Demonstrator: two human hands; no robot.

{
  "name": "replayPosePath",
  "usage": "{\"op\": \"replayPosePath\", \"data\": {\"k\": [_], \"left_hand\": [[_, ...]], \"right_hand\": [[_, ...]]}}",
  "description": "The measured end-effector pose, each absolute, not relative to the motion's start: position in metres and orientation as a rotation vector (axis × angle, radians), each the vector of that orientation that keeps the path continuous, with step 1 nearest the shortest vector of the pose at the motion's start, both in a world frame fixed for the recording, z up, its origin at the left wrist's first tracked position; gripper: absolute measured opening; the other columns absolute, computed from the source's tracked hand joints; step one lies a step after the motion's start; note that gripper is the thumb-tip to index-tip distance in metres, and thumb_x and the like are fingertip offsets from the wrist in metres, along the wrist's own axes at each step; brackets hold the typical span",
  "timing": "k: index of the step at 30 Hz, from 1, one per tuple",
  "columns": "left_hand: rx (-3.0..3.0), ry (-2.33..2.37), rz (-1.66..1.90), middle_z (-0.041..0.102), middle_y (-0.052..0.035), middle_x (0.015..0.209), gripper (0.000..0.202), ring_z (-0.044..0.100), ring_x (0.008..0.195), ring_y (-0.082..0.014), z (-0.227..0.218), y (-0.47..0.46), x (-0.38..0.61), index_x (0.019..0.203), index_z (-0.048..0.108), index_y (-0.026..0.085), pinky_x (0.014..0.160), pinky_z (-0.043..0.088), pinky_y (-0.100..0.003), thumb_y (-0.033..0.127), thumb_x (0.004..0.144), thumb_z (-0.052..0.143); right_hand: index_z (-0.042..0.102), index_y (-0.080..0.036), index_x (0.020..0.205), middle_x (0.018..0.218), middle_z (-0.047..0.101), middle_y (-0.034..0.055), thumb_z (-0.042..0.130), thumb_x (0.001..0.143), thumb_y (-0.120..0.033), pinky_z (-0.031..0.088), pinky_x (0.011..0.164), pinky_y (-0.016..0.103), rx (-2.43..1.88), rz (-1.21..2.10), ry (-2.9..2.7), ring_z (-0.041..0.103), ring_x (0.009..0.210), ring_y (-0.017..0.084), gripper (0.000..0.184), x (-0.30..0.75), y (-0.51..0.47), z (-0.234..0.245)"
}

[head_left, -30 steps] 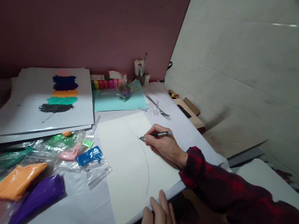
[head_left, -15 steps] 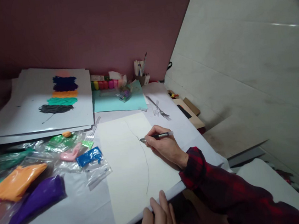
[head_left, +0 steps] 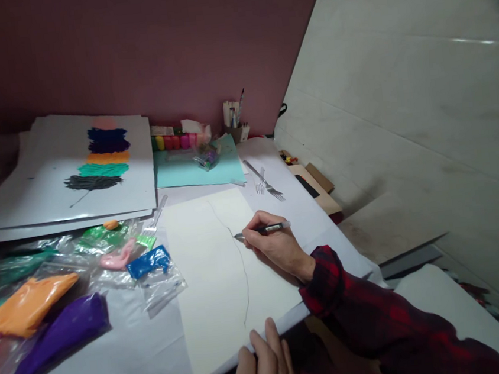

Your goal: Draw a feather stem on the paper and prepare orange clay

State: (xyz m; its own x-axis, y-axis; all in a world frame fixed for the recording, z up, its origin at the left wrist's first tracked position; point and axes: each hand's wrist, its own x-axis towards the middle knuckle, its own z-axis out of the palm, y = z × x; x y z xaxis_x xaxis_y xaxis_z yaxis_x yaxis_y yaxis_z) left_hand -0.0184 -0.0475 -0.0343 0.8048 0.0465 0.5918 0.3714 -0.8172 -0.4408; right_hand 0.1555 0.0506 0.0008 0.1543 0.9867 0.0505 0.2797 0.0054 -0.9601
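Observation:
My right hand (head_left: 273, 245) is closed around a dark pen (head_left: 263, 229), its tip resting on a cream sheet of paper (head_left: 209, 274) beside a long thin drawn line (head_left: 244, 271). My left hand (head_left: 262, 367) lies at the near table edge, fingers together and flat on the sheet's lower corner, holding nothing. Both sleeves are red and black plaid.
Left of the sheet lie plastic bags of coloured clay: blue (head_left: 150, 260), orange (head_left: 25, 303), purple (head_left: 64, 331), green (head_left: 100, 235), pink (head_left: 116, 257). A white board with coloured clay stripes (head_left: 101, 158) leans at the back. Two forks (head_left: 264, 182), a teal sheet (head_left: 189, 169) and small jars (head_left: 177, 140) lie beyond.
My right hand and the pen have slid very slightly down and to the right along the line. My left hand has stayed put.

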Motion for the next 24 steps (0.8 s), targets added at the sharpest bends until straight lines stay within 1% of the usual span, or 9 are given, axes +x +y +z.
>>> {"op": "replayPosePath", "data": {"k": [4,8,11,14,19,24], "left_hand": [[-2.418,-0.325,-0.825,0.076,-0.0086,0.088,0.026,0.063,0.068,-0.0182,-0.037,-0.046,-0.0161,0.093,0.069,0.011,0.059,0.037,-0.033,0.036,0.089,0.061],[-2.383,-0.316,-0.885,0.075,-0.012,0.088,0.03,0.062,0.069,-0.019,-0.0423,-0.0461,-0.0159,0.093,0.069,0.009,0.06,0.036,-0.033,0.038,0.086,0.062],[-2.421,-0.277,-0.795,0.075,-0.014,0.094,0.035,0.063,0.077,-0.0212,-0.0428,-0.0464,-0.0196,0.098,0.069,0.009,0.064,0.038,-0.035,0.041,0.086,0.062],[-2.443,-0.205,-0.723,0.074,-0.0142,0.097,0.036,0.063,0.084,-0.023,-0.0405,-0.0461,-0.0234,0.101,0.069,0.01,0.067,0.038,-0.036,0.042,0.087,0.061],[-2.432,-0.203,-0.741,0.073,-0.0158,0.097,0.037,0.063,0.084,-0.024,-0.0386,-0.0448,-0.025,0.101,0.069,0.009,0.067,0.037,-0.037,0.042,0.086,0.062],[-2.45,-0.19,-0.706,0.074,-0.0133,0.096,0.034,0.063,0.085,-0.0238,-0.0382,-0.0433,-0.0251,0.103,0.069,0.011,0.067,0.037,-0.038,0.04,0.086,0.061]], "right_hand": [[0.058,-0.021,0.068,0.06,0.061,-0.0013,0.065,0.078,-0.027,0.041,0.052,0.027,-1.458,0.911,-1.326,0.052,0.055,0.013,0.013,0.1557,0.0495,0.002],[0.058,-0.021,0.068,0.06,0.061,-0.0018,0.064,0.078,-0.025,0.042,0.054,0.027,-1.467,0.892,-1.35,0.052,0.056,0.013,0.013,0.156,0.0482,0.0026],[0.058,-0.021,0.068,0.061,0.06,-0.0022,0.063,0.079,-0.024,0.042,0.055,0.027,-1.47,0.886,-1.366,0.053,0.057,0.013,0.013,0.1559,0.0472,0.0029],[0.058,-0.021,0.068,0.06,0.06,-0.0023,0.064,0.079,-0.024,0.043,0.056,0.027,-1.468,0.894,-1.358,0.054,0.058,0.013,0.013,0.1554,0.0465,0.0039],[0.058,-0.02,0.066,0.058,0.06,-0.0024,0.065,0.078,-0.024,0.042,0.054,0.027,-1.462,0.911,-1.354,0.053,0.055,0.013,0.014,0.1549,0.0454,0.0068],[0.058,-0.02,0.067,0.059,0.061,-0.0018,0.065,0.078,-0.024,0.043,0.055,0.027,-1.47,0.902,-1.363,0.054,0.056,0.013,0.014,0.1558,0.0434,0.0062]]}}
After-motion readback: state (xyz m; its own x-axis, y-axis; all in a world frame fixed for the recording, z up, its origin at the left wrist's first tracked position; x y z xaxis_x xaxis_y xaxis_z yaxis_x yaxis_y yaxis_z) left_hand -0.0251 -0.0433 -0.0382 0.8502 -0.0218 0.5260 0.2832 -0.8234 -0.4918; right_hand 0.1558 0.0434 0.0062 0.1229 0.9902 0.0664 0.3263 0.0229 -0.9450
